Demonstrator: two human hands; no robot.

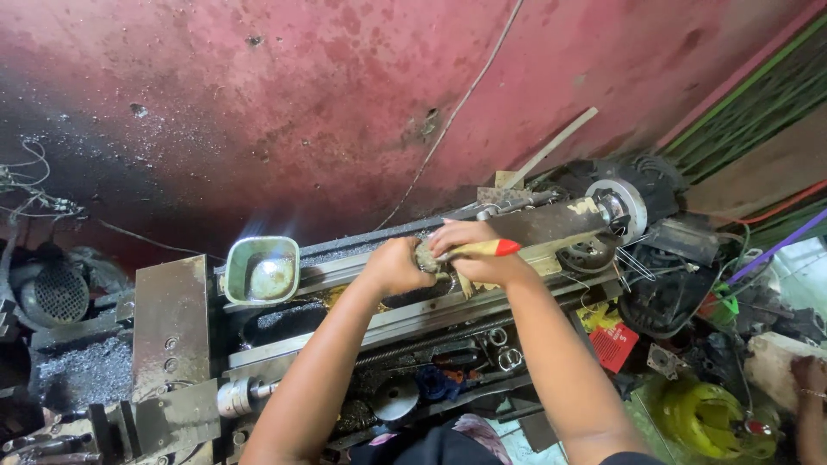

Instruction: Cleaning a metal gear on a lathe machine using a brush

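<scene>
My left hand (pixel 395 265) is closed around a small, dirty round metal part (pixel 425 256) over the bed of a lathe (pixel 405 314). My right hand (pixel 476 252) grips a brush with a yellow handle and red tip (pixel 482 249), its bristle end pressed against that part. Both hands meet above the greasy lathe ways, and the part is mostly hidden by my fingers.
A green lamp shade (pixel 261 269) glows at the left of the bed. A motor and pulley (pixel 622 209) sit at the right. Metal shavings (pixel 82 372) pile at the left. A yellow object (pixel 702 416) and red box (pixel 614 344) lie lower right. Another person's hand (pixel 808 379) shows at the right edge.
</scene>
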